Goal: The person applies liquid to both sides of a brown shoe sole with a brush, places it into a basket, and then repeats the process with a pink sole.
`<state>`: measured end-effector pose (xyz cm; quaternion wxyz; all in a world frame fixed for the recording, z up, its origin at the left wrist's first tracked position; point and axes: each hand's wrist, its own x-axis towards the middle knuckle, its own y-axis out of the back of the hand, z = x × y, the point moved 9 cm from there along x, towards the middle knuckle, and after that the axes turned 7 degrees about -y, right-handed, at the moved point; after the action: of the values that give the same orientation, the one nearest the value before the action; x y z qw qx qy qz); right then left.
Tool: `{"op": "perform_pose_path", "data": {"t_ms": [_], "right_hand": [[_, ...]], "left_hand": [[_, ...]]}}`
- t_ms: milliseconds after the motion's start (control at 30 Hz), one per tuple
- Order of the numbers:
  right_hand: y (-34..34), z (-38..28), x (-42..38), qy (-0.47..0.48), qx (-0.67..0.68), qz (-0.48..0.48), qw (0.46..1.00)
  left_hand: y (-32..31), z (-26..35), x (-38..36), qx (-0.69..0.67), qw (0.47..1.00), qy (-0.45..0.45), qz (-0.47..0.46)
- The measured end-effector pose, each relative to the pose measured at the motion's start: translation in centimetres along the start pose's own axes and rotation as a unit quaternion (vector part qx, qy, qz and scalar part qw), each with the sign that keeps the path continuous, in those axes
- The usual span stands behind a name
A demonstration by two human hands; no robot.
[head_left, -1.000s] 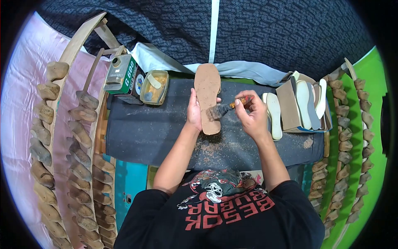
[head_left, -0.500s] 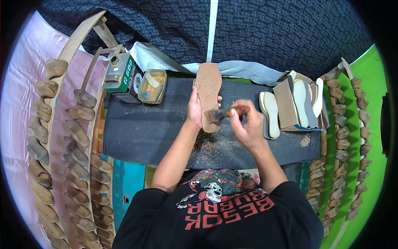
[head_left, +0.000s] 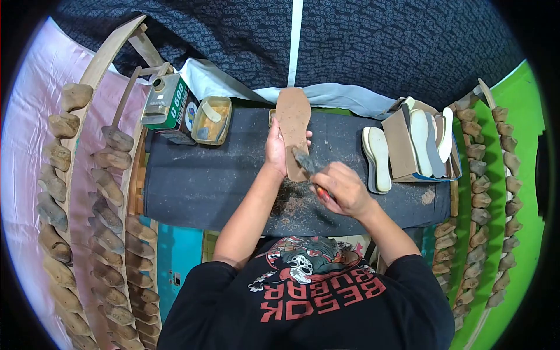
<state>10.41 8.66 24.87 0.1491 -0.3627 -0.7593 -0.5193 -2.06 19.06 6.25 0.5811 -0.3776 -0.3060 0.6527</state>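
A brown insole [head_left: 294,114] points away from me over the table, its heel end nearest my body. My left hand [head_left: 276,150] is closed around its middle, thumb on the left edge and fingertips showing at the right. In my right hand [head_left: 345,189] is a paintbrush [head_left: 305,161] with dark bristles and a red-and-black handle. The bristles lie against the lower part of the insole. Brown shavings [head_left: 294,205] are scattered on the dark table cover below.
A green-and-silver glue can [head_left: 169,108] and a plastic tub [head_left: 211,121] stand at the back left. White soles [head_left: 378,158] lie beside a cardboard box [head_left: 402,146] of soles on the right. Racks of wooden shoe lasts [head_left: 58,154] flank both sides.
My right hand has turned and come lower, toward my body. The brush now angles up and left across the insole instead of lying nearly level. My left hand stays about where it was.
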Motion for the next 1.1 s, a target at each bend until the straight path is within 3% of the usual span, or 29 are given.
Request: {"op": "perform_pose_path", "data": {"t_ms": [200, 300, 367, 467, 600, 733, 800, 867, 933, 1000, 1100], "right_hand": [[1.4, 1.0, -0.7, -0.005, 0.004, 0.039, 0.999], [3.0, 3.6, -0.3, -0.081, -0.011, 0.129, 0.988], [2.9, 3.3, -0.1, -0.082, -0.013, 0.122, 0.989], [2.0, 2.1, -0.5, -0.078, -0.022, 0.103, 0.991], [1.2, 0.2, -0.1, -0.041, 0.029, 0.066, 0.997], [3.3, 2.8, 0.5, -0.080, -0.018, 0.132, 0.988], [3.7, 4.8, 0.4, -0.152, -0.031, 0.152, 0.976], [3.6, 4.6, 0.4, -0.152, -0.032, 0.153, 0.976], [3.3, 4.0, 0.4, -0.150, -0.032, 0.154, 0.976], [2.5, 1.3, 0.5, -0.060, -0.034, 0.136, 0.988], [2.1, 1.3, 0.1, -0.079, -0.011, 0.118, 0.990]], "left_hand": [[-0.4, -0.3, -0.1, -0.020, 0.999, -0.001, -0.026], [-1.3, -0.7, -0.2, -0.027, 0.999, -0.002, -0.036], [-1.9, -0.5, -0.2, -0.053, 0.998, -0.013, 0.005], [-1.2, -0.7, 0.3, -0.033, 0.999, 0.015, -0.034], [-0.8, -0.6, 0.7, -0.011, 1.000, -0.009, -0.003], [-2.3, -1.0, 0.1, -0.030, 0.997, 0.026, -0.067], [-2.5, -1.1, 0.2, -0.072, 0.997, 0.002, 0.004], [-2.7, -0.9, 0.0, -0.079, 0.997, -0.001, 0.020], [-2.9, -1.0, -0.2, -0.035, 0.998, 0.017, -0.043], [-1.9, -1.0, 0.3, -0.022, 0.999, 0.010, -0.042], [-1.4, -1.1, 0.7, -0.008, 0.999, 0.004, -0.038]]}}
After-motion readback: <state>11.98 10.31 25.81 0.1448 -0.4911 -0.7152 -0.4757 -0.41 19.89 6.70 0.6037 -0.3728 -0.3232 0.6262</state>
